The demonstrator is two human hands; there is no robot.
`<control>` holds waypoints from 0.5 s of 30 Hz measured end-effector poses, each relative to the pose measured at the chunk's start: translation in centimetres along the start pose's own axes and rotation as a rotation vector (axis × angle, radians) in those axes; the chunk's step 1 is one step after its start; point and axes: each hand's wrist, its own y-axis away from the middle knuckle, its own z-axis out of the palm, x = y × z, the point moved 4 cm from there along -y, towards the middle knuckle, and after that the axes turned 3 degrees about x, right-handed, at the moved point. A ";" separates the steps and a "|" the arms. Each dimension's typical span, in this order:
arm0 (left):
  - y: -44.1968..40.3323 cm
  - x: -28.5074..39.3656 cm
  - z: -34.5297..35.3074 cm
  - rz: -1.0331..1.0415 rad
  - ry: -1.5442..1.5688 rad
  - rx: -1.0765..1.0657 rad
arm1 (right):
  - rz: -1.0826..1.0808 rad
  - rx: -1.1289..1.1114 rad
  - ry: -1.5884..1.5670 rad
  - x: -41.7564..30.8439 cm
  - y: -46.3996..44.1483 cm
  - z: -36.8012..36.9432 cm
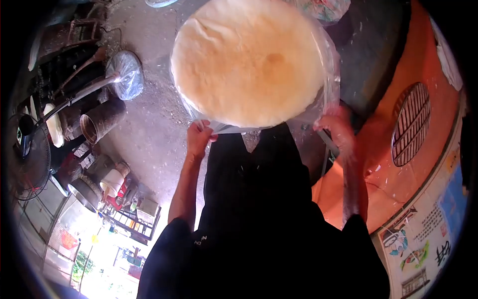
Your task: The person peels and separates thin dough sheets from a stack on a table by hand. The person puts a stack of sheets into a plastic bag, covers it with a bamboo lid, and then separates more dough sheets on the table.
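Note:
A large, round, pale flatbread (249, 60), browned in patches, lies in front of my legs. Clear plastic film (329, 74) spreads out around its rim, most visibly on the right and along the near edge. My left hand (200, 136) pinches the near left edge of the film, fingers closed. At the near right edge, my right hand (337, 128) has its fingers closed on the film too. What supports the bread is hidden beneath it.
A fan with a plastic-wrapped base (124, 74) lies at the left, near a metal bucket (102, 122) and more pots. An orange surface on the right bears a round slatted grate (411, 124). Another plastic-wrapped bundle (326, 9) sits beyond the bread.

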 end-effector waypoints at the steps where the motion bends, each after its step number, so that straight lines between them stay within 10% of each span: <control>1: -0.2 0.1 -0.4 0.030 0.082 -0.012 | -0.057 0.054 -0.096 -0.6 0.3 0.3; 15: -2.8 3.6 -3.6 0.302 0.043 0.165 | -0.272 0.132 0.282 -2.1 1.4 2.9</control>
